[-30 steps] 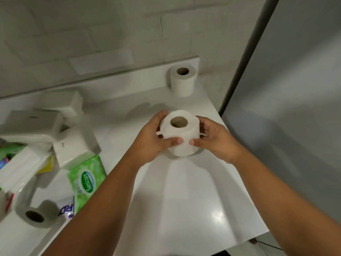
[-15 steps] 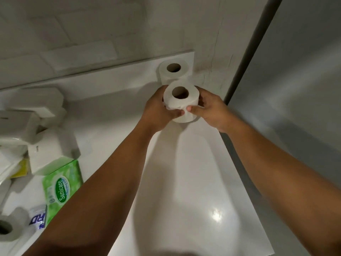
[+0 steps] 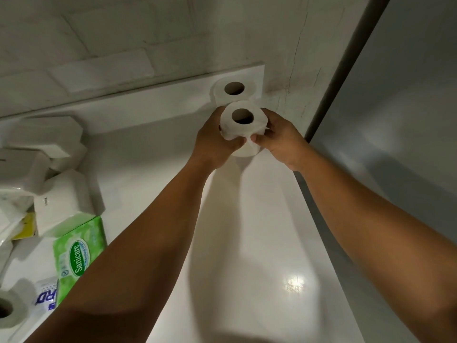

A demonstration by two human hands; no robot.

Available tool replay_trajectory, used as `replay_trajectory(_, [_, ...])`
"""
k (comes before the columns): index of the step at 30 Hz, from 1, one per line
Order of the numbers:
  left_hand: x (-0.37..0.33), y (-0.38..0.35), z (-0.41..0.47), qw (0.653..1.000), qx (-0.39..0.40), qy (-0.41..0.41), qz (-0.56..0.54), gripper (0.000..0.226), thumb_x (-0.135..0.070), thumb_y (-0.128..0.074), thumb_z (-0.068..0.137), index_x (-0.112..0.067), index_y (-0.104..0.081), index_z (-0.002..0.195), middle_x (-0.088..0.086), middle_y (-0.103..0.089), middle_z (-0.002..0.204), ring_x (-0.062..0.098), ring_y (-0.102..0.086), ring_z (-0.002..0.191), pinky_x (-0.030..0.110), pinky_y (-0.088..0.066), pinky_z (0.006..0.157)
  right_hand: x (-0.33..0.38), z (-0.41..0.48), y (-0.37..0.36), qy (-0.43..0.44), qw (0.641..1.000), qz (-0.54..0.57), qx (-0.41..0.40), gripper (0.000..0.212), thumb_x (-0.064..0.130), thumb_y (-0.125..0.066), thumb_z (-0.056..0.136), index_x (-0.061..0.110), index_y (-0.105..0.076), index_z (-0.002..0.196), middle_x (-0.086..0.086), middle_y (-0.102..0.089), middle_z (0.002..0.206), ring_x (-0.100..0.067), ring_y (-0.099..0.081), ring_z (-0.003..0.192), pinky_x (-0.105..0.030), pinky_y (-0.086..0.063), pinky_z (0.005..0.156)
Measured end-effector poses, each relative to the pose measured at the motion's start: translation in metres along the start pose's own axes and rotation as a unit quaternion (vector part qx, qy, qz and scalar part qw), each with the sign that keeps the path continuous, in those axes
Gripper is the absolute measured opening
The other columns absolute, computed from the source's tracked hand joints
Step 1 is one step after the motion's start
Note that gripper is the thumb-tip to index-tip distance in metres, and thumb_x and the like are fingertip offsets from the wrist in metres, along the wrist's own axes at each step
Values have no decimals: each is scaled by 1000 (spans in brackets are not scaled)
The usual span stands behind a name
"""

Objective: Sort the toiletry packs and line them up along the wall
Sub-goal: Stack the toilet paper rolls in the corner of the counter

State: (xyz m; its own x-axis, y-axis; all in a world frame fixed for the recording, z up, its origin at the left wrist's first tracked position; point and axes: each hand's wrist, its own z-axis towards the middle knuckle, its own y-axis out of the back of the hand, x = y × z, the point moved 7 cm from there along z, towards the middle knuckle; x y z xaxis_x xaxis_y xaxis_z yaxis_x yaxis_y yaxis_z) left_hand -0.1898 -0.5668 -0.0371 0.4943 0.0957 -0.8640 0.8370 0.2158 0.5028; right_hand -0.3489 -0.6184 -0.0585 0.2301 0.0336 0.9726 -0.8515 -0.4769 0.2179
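White glossy counter (image 3: 259, 231) meets a tiled wall (image 3: 123, 33), where left hand (image 3: 212, 142) and right hand (image 3: 279, 137) clasp a white paper toilet roll (image 3: 243, 129) just in front of the upright white corner roll (image 3: 233, 89). It should go down flat, hole up, snug against that corner roll, without being crushed. Counted: three rolls, the third roll (image 3: 8, 311) far left of the corner roll; one green Sanicare pack (image 3: 76, 248); perhaps four white wrapped packs (image 3: 61, 196), hard to separate.

packs (image 3: 61, 194) crowding left, counter (image 3: 247, 243) centre open, wall (image 3: 284, 45) behind

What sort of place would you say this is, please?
Probably a bathroom or washroom: a glossy white counter against a tiled wall, a toilet roll standing at the wall and a green Sanicare pack.
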Motion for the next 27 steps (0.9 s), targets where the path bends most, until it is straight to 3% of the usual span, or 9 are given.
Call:
replay_trajectory(10, [4,4,-3,1000,6,17,-6,75,-27,-84,71,-34,-44,135,-16,-59,124,13,-59,114,42,-55,96,13,-8,-2,5,999,-39,-32,55,10,-68,89,22,-46,138,1,-58,129,-18,-55,121,-40,-48,104])
replay_trajectory(15, [-1,21,-23,1000,-4,16,8,85,-28,-81,80,-26,-32,150,-5,-50,143,16,-51,124,39,-47,105,42,-30,-5,41,990,-110,-79,57,20,-68,89,25,-43,140,11,-53,130,-15,-51,124,-37,-45,105])
replay_trajectory(21, [-7,80,-81,998,-43,-28,42,60,-32,-75,85,-24,-51,140,-8,-54,140,10,-53,124,36,-47,106,88,-74,-44,111,975,-167,-94,53,18,-67,90,23,-48,140,18,-49,132,11,-41,117,2,-29,97])
replay_trajectory(24, [6,159,-149,993,-88,-52,58,53,-31,-74,86,-25,-55,135,-10,-55,137,6,-53,124,34,-46,106,122,-108,-126,147,975,-162,-40,48,19,-67,90,26,-52,135,17,-52,134,9,-44,121,-1,-31,100])
replay_trajectory(27, [12,191,-188,991,-93,-62,72,46,-28,-73,87,-23,-59,131,-11,-58,134,6,-54,123,34,-45,106,131,-127,-165,155,974,-168,-1,47,24,-68,90,28,-54,135,15,-51,138,4,-44,129,-8,-31,106])
